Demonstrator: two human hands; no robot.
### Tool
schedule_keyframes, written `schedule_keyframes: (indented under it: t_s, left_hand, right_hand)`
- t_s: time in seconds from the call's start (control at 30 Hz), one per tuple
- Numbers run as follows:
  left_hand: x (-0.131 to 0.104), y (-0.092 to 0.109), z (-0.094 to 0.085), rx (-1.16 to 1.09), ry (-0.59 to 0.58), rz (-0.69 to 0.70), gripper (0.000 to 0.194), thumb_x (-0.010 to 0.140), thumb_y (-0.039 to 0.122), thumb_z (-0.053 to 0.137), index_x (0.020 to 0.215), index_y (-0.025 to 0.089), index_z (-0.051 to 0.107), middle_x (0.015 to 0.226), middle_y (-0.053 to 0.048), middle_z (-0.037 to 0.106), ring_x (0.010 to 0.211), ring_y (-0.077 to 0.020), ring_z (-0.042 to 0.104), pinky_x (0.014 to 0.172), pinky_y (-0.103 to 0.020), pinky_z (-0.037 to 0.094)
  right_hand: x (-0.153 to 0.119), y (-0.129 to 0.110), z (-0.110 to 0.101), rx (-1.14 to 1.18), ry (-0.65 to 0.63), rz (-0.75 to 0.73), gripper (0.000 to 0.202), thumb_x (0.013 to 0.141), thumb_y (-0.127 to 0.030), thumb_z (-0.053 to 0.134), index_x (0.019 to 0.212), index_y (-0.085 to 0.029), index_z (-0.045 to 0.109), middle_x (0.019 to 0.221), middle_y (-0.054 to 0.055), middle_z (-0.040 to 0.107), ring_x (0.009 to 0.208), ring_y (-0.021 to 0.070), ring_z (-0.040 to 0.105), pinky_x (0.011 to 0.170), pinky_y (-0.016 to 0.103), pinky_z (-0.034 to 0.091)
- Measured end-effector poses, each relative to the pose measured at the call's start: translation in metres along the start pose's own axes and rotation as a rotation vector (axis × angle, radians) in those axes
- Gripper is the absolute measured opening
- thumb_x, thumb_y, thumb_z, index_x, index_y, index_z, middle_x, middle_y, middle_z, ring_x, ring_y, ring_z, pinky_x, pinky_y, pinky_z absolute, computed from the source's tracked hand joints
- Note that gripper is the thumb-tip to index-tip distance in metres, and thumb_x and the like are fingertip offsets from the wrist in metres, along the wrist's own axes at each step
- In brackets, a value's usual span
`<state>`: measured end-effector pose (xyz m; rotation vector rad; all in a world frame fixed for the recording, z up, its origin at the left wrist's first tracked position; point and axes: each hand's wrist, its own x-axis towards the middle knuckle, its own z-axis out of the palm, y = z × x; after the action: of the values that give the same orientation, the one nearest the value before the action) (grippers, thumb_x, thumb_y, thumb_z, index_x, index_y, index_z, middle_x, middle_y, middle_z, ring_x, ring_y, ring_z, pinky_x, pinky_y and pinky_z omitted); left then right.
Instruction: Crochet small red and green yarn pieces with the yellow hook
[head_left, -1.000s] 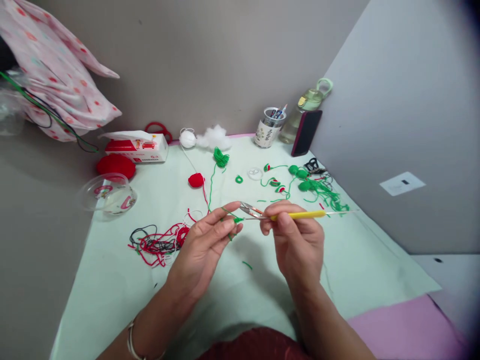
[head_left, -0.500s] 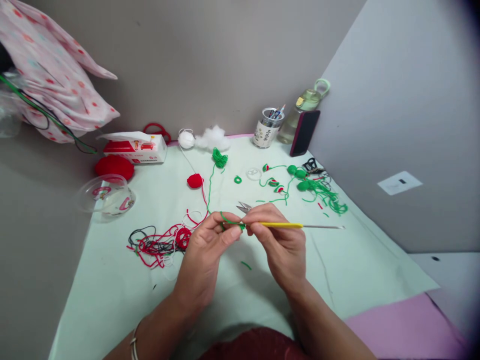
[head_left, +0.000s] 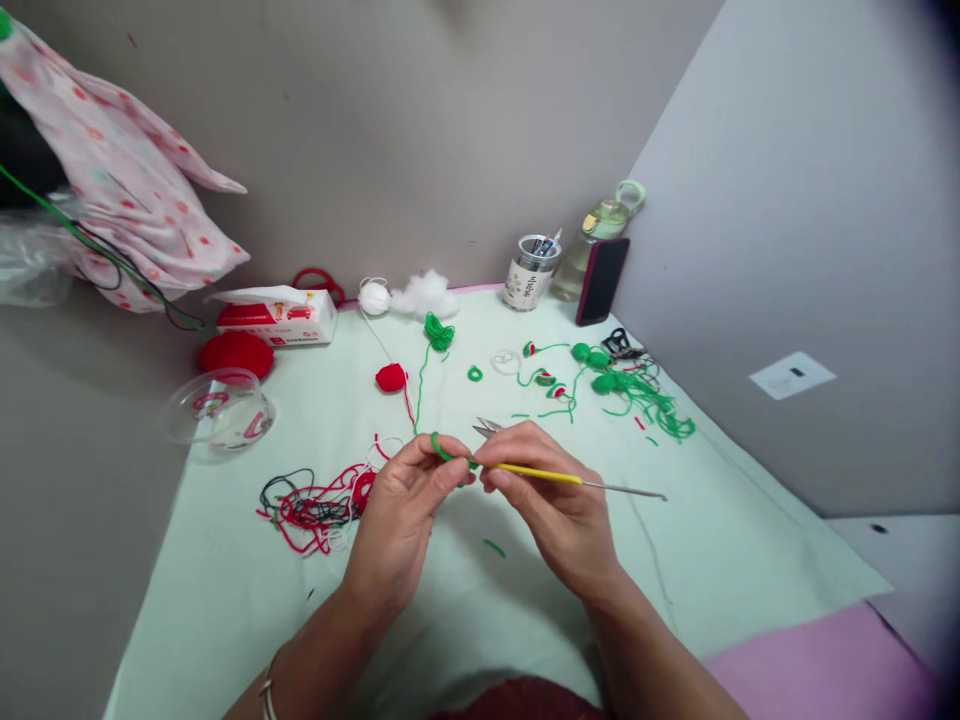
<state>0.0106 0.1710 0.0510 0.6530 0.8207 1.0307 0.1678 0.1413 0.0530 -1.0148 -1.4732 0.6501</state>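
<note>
Green yarn (head_left: 441, 452) loops over the fingers of my left hand (head_left: 401, 510), which pinches a small green stitched end. My right hand (head_left: 562, 505) is closed around a crochet hook (head_left: 541, 473) with a yellow grip. The hook's far metal end points right, while its working tip meets the green yarn between my fingertips and is mostly hidden. From my left hand the strand runs back to a green yarn bundle (head_left: 439, 332). Scissors (head_left: 486, 427) lie just behind my right hand, their handles out of sight.
Tangled red, black and white yarn (head_left: 315, 510) lies at left near a clear plastic tub (head_left: 247, 425). Behind stand a tissue box (head_left: 289, 318), a pen can (head_left: 531, 275), a bottle (head_left: 581, 255) and a phone (head_left: 602, 282). Green crocheted pieces (head_left: 604, 383) lie at right.
The hook has tilted, its free end dropping and shifting left. Both hands sit slightly lower in the picture, still together at the green yarn. The view has shifted a little.
</note>
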Motion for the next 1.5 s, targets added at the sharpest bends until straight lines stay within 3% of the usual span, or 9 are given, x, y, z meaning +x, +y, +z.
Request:
schedule_keyframes:
  t_s: [0.27,0.6,0.87,1.03,1.17,1.23,1.3,1.4,1.5]
  left_hand:
    - [0.001,0.012,-0.002,-0.018,-0.059,-0.104,0.052,0.076,0.028,0.096,0.126,0.027,0.081,0.085,0.001,0.074,0.079,-0.0131,0.064,0.083,-0.027,0.048]
    - [0.002,0.003,-0.003,0.095,-0.162,-0.106,0.047,0.074,0.028,0.097,0.119,0.025,0.084,0.099,-0.005,0.081,0.094,-0.0204,0.071,0.09,-0.033,0.054]
    - [0.005,-0.005,-0.005,0.162,-0.121,-0.043,0.044,0.077,0.025,0.094,0.119,0.022,0.083,0.079,0.0,0.073,0.081,-0.0159,0.068,0.085,-0.03,0.054]
    - [0.005,0.008,-0.005,0.117,-0.079,-0.06,0.044,0.076,0.023,0.095,0.118,0.021,0.084,0.077,0.002,0.07,0.073,-0.0108,0.064,0.075,-0.021,0.051]
    - [0.002,0.02,-0.005,-0.102,-0.033,-0.146,0.046,0.072,0.023,0.098,0.116,0.019,0.085,0.077,0.003,0.068,0.071,-0.0089,0.064,0.074,-0.019,0.056]
    - [0.0,0.022,-0.005,-0.167,-0.007,-0.158,0.046,0.071,0.022,0.098,0.115,0.018,0.085,0.078,0.002,0.069,0.071,-0.0092,0.064,0.076,-0.02,0.058]
    - [-0.002,0.02,-0.004,-0.186,0.002,-0.152,0.045,0.072,0.022,0.098,0.115,0.018,0.085,0.08,0.001,0.07,0.073,-0.0095,0.065,0.076,-0.02,0.058]
    - [-0.003,0.015,-0.002,-0.164,-0.028,-0.123,0.044,0.074,0.026,0.098,0.116,0.02,0.084,0.084,0.0,0.073,0.078,-0.0108,0.067,0.079,-0.021,0.058]
    - [-0.005,0.011,0.001,-0.096,-0.049,-0.096,0.046,0.075,0.028,0.098,0.118,0.022,0.084,0.085,-0.001,0.074,0.083,-0.0128,0.069,0.085,-0.024,0.057]
  right_hand:
    - [0.001,0.002,-0.003,-0.051,-0.023,-0.001,0.025,0.105,-0.017,0.062,0.12,-0.03,0.077,0.105,0.004,0.079,0.089,0.0174,0.073,0.078,0.033,0.059]
    - [0.003,0.005,-0.009,-0.015,-0.142,0.111,0.019,0.104,-0.039,0.069,0.114,-0.029,0.081,0.083,0.0,0.067,0.077,0.0151,0.062,0.069,0.029,0.053]
    - [0.003,-0.001,-0.002,-0.226,-0.009,-0.003,0.016,0.099,-0.021,0.071,0.082,-0.022,0.072,0.074,0.0,0.07,0.069,0.0151,0.063,0.066,0.031,0.052]
    - [0.005,0.01,-0.014,-0.151,0.133,0.124,0.021,0.101,-0.024,0.067,0.08,-0.022,0.069,0.07,-0.002,0.063,0.058,0.0125,0.058,0.055,0.027,0.05]
    - [0.006,0.028,-0.023,-0.528,0.197,0.032,0.012,0.1,-0.022,0.068,0.108,-0.024,0.076,0.099,0.008,0.073,0.089,0.0226,0.07,0.075,0.036,0.062]
    - [0.004,0.03,-0.02,-0.6,0.109,-0.069,0.044,0.098,-0.021,0.071,0.141,-0.028,0.066,0.128,0.014,0.07,0.116,0.0292,0.069,0.088,0.044,0.064]
    - [0.001,0.024,-0.014,-0.54,-0.033,-0.19,0.064,0.098,-0.021,0.072,0.157,-0.032,0.052,0.136,0.014,0.067,0.124,0.0292,0.068,0.094,0.044,0.065]
    - [-0.005,0.011,-0.003,-0.437,-0.096,-0.312,0.054,0.102,-0.014,0.064,0.15,-0.038,0.061,0.121,0.009,0.074,0.107,0.0234,0.074,0.089,0.039,0.065]
    - [-0.007,0.003,0.002,-0.285,0.004,-0.217,0.036,0.103,-0.012,0.063,0.13,-0.033,0.075,0.107,0.006,0.078,0.096,0.0208,0.075,0.083,0.036,0.062]
